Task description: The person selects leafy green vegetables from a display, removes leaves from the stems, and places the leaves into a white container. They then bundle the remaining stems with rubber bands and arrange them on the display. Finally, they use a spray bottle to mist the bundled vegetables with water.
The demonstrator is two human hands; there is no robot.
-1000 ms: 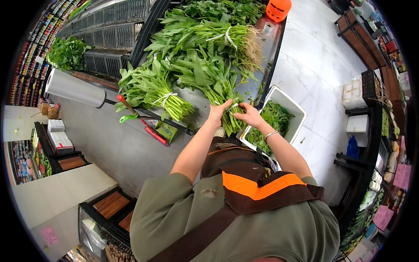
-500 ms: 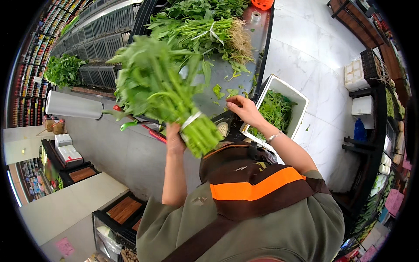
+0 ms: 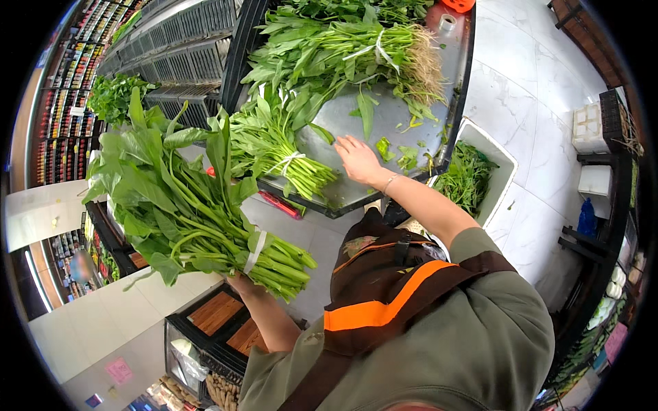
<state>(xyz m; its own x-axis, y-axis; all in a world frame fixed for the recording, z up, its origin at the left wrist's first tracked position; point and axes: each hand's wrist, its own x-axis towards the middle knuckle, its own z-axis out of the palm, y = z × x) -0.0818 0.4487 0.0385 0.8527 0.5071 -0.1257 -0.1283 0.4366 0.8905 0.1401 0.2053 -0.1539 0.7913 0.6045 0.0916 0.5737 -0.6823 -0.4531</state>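
My left hand (image 3: 241,283) grips a big bunch of leafy greens (image 3: 199,219) from below, most of the fingers hidden beneath its stems. White tape binds the thick stems, which point right, while the broad leaves spread up and left. A smaller bunch of greens (image 3: 301,175), also bound in white, lies at the near left of the metal table (image 3: 329,144). Just right of its stems is my right hand (image 3: 358,161), open and low over the tabletop, with fingers stretched out. Whether it touches the metal I cannot tell.
Tied greens with pale roots (image 3: 425,65) lie farther back beside a tape roll (image 3: 447,23). Loose leaves (image 3: 408,157) are scattered nearby. A white foam box (image 3: 504,168) of greens stands right of the table. Red-handled objects (image 3: 281,204) show at its near edge.
My left hand has carried the held bunch left and toward me, bringing the smaller bunch into sight. My right hand has moved in over the tabletop, fingers straighter. The whole view has shifted.
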